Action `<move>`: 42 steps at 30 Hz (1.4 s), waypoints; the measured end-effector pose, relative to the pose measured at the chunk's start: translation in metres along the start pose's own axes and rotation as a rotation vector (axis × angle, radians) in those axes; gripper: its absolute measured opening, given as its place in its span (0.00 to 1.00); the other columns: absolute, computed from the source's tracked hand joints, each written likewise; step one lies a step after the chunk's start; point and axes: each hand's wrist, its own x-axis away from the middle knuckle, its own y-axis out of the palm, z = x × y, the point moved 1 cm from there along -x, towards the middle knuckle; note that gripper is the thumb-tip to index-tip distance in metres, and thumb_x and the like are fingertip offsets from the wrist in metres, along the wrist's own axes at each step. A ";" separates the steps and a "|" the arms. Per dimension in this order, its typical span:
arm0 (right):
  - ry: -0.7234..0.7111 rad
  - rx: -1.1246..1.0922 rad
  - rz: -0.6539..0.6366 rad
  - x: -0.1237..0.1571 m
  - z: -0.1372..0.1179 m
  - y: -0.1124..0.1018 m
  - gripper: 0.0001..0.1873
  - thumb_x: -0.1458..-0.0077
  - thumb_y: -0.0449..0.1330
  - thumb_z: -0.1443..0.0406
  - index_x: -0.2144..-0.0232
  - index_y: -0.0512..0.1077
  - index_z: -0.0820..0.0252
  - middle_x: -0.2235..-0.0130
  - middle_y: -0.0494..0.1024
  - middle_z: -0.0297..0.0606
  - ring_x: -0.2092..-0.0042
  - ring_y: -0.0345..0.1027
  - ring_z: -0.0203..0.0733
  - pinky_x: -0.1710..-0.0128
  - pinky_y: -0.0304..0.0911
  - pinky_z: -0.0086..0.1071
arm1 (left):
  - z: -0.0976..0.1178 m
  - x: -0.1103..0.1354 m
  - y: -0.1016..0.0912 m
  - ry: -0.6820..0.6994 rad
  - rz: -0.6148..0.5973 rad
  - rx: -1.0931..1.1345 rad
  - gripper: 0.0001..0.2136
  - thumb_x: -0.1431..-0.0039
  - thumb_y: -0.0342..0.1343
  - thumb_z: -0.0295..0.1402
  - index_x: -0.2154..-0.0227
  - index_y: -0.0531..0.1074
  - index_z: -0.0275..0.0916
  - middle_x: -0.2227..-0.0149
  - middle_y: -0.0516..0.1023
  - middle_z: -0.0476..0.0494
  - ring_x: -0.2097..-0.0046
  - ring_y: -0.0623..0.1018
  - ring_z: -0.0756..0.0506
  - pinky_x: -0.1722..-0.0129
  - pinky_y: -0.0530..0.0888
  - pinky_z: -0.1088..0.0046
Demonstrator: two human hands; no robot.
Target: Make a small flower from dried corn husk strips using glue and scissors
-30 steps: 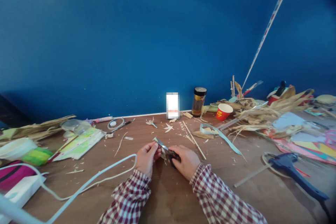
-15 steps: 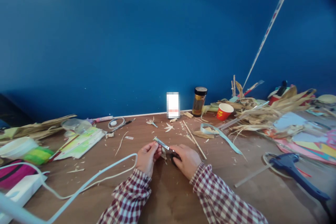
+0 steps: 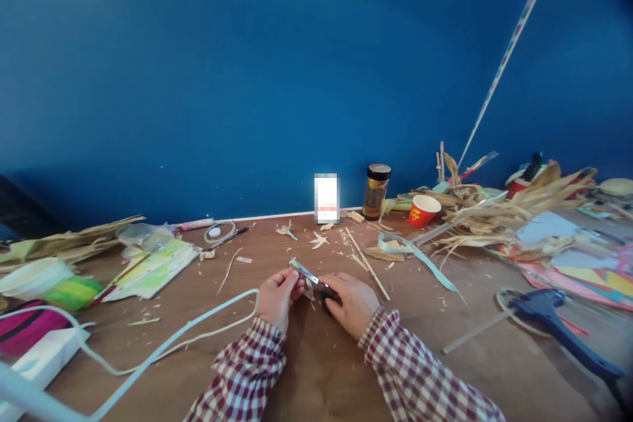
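Observation:
My right hand (image 3: 350,302) is wrapped round the dark handles of a pair of scissors (image 3: 307,272), whose metal blades point up and left. The blade tips reach over the fingers of my left hand (image 3: 277,297). Thumb and forefinger of that hand pinch a small pale piece beside the blades; its kind is hard to make out. A bit of pale husk (image 3: 309,290) shows between the two hands. Beyond them on the table lie a star-shaped husk flower (image 3: 319,241) and another small husk flower (image 3: 285,230) with a bluish stem.
A blue glue gun (image 3: 558,323) lies at the right, near dried corn husks (image 3: 509,217). A lidded jar (image 3: 376,192) and a red paper cup (image 3: 424,211) stand by the blue partition. A white cable (image 3: 198,320) loops close to my left wrist. Thin sticks (image 3: 368,264) and scraps litter the middle.
Both hands stay almost in place. The scissor blades look slightly closer together or turned than before; the rest is unchanged.

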 end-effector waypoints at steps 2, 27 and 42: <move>0.003 0.006 0.004 0.000 0.000 0.000 0.21 0.53 0.54 0.66 0.54 0.63 0.49 0.61 0.69 0.35 0.60 0.63 0.39 0.61 0.56 0.28 | -0.001 -0.001 -0.001 0.005 0.005 -0.006 0.03 0.52 0.54 0.20 0.76 0.71 0.30 0.80 0.74 0.46 0.80 0.72 0.55 0.80 0.72 0.83; -0.016 -0.040 0.019 -0.001 0.003 0.002 0.20 0.53 0.54 0.67 0.54 0.64 0.50 0.62 0.70 0.36 0.61 0.64 0.39 0.61 0.57 0.30 | -0.004 -0.001 -0.001 -0.035 -0.072 0.012 0.04 0.50 0.52 0.22 0.76 0.71 0.31 0.80 0.74 0.47 0.79 0.72 0.55 0.78 0.72 0.83; -0.025 -0.023 0.017 -0.001 0.003 0.003 0.20 0.52 0.54 0.67 0.54 0.64 0.50 0.61 0.71 0.35 0.59 0.64 0.39 0.60 0.57 0.30 | -0.004 -0.002 -0.002 -0.044 -0.062 -0.021 0.02 0.52 0.54 0.23 0.75 0.71 0.32 0.79 0.75 0.47 0.79 0.73 0.55 0.78 0.72 0.84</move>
